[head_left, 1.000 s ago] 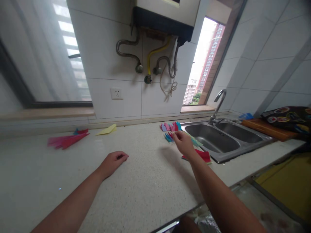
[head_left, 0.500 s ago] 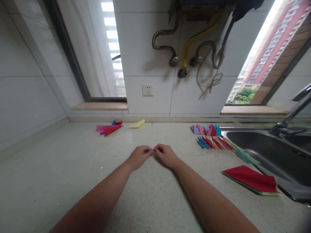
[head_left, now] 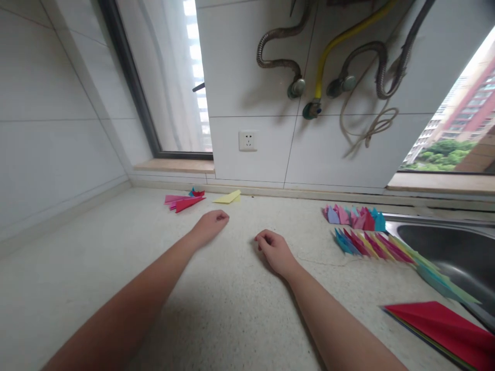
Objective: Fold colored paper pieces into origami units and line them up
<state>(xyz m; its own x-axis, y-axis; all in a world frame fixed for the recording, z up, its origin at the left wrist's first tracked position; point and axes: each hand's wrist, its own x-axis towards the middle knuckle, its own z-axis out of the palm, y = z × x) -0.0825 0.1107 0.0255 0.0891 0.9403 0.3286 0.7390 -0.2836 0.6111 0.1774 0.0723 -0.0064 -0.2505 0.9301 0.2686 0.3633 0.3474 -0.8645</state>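
My left hand (head_left: 211,223) hovers over or rests on the pale speckled countertop (head_left: 232,288), its fingers curled closed with nothing visible in them. Just beyond it lies a yellow paper plane (head_left: 228,197). Pink and red paper planes (head_left: 187,202) are to its left, with a small red and blue folded paper piece (head_left: 198,193) behind them. Apart from the left, my right hand (head_left: 275,250) is on the counter's middle, fingers also curled in, and nothing shows between them.
On the right stand a row of small folded paper pieces (head_left: 353,217) and a row of colourful paper planes (head_left: 373,245). Closer in lies a stack of large paper planes, red on top (head_left: 441,327). A steel sink (head_left: 436,242) borders them. Pipes (head_left: 278,62) and a socket (head_left: 248,140) are on the tiled wall.
My hands, which met at the fingertips, have separated. The left has moved away toward the yellow paper plane; the right has shifted slightly rightward in view. The camera view has tilted and come closer.
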